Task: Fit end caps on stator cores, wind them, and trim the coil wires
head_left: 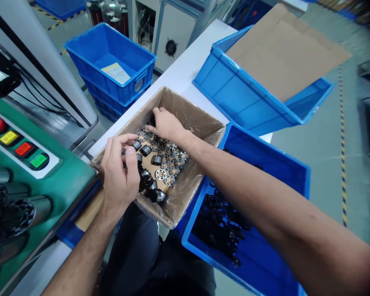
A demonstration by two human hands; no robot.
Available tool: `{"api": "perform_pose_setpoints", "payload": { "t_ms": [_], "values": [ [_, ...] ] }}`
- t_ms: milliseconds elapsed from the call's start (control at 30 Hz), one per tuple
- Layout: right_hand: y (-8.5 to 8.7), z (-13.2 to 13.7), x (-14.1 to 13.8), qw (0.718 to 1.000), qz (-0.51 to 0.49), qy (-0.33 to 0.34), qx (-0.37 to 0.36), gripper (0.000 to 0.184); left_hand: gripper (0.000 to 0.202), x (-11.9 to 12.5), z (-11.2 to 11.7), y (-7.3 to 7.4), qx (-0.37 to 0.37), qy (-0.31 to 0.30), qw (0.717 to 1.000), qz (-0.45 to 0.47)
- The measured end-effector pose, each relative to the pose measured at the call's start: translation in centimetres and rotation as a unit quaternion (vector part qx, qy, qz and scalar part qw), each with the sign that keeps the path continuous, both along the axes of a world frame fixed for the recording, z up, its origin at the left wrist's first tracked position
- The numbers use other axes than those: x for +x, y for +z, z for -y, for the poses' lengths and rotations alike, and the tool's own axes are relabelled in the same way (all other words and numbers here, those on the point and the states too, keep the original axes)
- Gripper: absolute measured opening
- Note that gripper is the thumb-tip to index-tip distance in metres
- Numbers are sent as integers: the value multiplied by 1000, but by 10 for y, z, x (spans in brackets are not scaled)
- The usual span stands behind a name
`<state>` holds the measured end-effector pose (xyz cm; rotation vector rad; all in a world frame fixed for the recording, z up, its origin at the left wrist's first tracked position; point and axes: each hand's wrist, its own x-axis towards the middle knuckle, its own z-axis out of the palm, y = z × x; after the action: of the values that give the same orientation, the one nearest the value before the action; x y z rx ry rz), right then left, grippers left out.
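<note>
Reaching into box (200, 123), right hand (166, 124) fingers (156, 113) hidden, grip unclear; left hand (119, 174) pinches part (137, 145).

One box (185, 193) holds roughly twenty parts (169, 158) under the left grip (120, 172) and right grip (166, 123), with three open bins (228, 94) around them and four buttons (23, 149) leftward.

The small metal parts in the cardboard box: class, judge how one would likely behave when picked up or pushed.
The metal parts look rigid and probably heavy for their size: shiny, machined metal. Being round, ones tipped on their sides near the left hand might roll; those lying flat should stay put. Smooth surfaces may be slippery.
</note>
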<state>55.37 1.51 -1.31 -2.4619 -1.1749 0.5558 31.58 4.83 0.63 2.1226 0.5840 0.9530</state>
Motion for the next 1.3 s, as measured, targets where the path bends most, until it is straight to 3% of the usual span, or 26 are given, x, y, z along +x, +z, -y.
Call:
{"api": "perform_pose_setpoints", "payload": {
  "t_ms": [100,167,300,433,533,633,767,867,967,1000,1067,1133,1200,1300],
  "values": [
    [-11,-6,8,999,25,-9,-27,54,29,-1,0,-2,1,-5,1000,5],
    [-9,0,6,999,35,-4,-32,47,32,-2,0,-4,-13,-9,1000,19],
    [14,27,-13,998,18,30,-42,39,40,-4,1,-9,-44,-11,998,33],
    [32,54,-24,992,-12,95,-84,32,39,-4,1,-10,-31,-7,999,28],
    [29,73,-12,986,48,70,-141,33,37,-2,1,-11,-19,-6,999,27],
    [17,90,4,968,91,37,-230,48,36,1,0,-9,-15,-9,999,28],
    [12,96,8,959,88,61,-264,39,34,-9,2,-6,-11,-35,999,37],
    [23,90,-6,969,73,82,-220,46,28,-46,22,-14,48,-72,995,55],
    [34,79,-27,982,48,107,-149,50,25,-110,62,-35,122,-109,986,44],
    [35,74,-35,984,41,115,-126,51,27,-133,77,-42,94,-109,989,22],
    [33,63,-50,987,31,130,-86,53,27,-176,106,-56,-33,-96,993,-54],
    [26,50,-65,988,19,144,-57,51,31,-209,127,-65,-181,-70,972,-133],
    [16,39,-77,987,4,159,-37,48,39,-234,136,-67,-282,-42,941,-181],
    [6,33,-90,986,-10,166,-12,53,45,-262,129,-63,-318,-5,925,-209]
  ]
}}
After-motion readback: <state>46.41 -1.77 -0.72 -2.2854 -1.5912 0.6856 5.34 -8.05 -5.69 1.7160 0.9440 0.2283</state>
